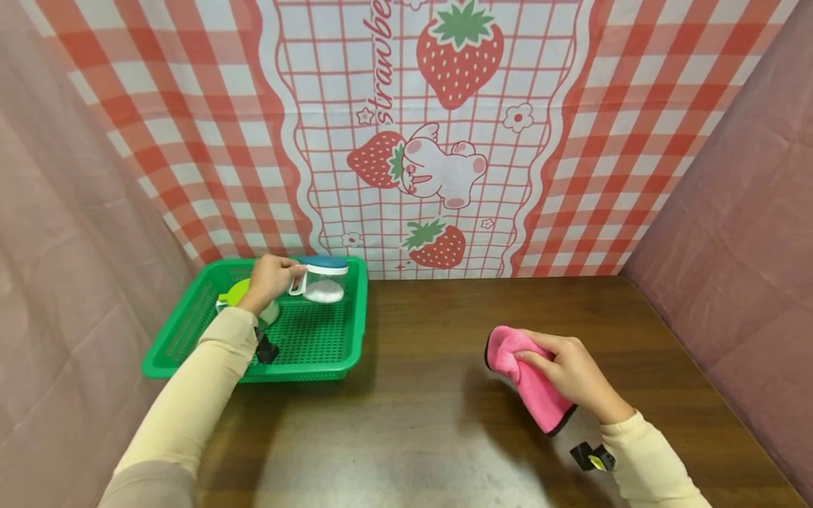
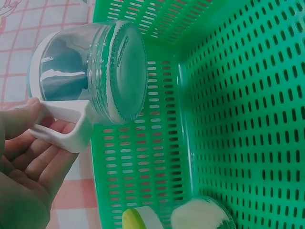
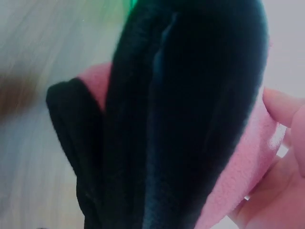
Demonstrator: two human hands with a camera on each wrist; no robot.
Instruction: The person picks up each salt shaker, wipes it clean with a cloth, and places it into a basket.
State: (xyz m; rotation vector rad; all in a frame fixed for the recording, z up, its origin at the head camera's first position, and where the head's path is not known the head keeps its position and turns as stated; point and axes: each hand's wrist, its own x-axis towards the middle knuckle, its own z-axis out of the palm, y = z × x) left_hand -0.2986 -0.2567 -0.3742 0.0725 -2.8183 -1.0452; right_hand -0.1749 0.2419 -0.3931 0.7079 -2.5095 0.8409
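Observation:
My left hand [image 1: 272, 281] pinches the white handle [image 2: 76, 126] of a clear glass seasoning jar [image 1: 325, 288] with a blue and white lid. White grains show in the jar's bottom in the head view. It is held at the far right part of a green plastic basket [image 1: 353, 346]. A second jar with a yellow-green lid [image 1: 238, 291] sits in the basket, partly behind the left hand. Over the table's right side, my right hand [image 1: 568, 367] grips a folded pink cloth [image 1: 536, 388] with black edging. Its dark underside [image 3: 190, 114] fills the right wrist view.
The brown wooden table [image 1: 413, 437] reaches to a red-and-white checked strawberry curtain [image 1: 444, 176] at the back. Pinkish drapes [image 1: 730, 212] hang on both sides. The basket's raised rim surrounds the jars.

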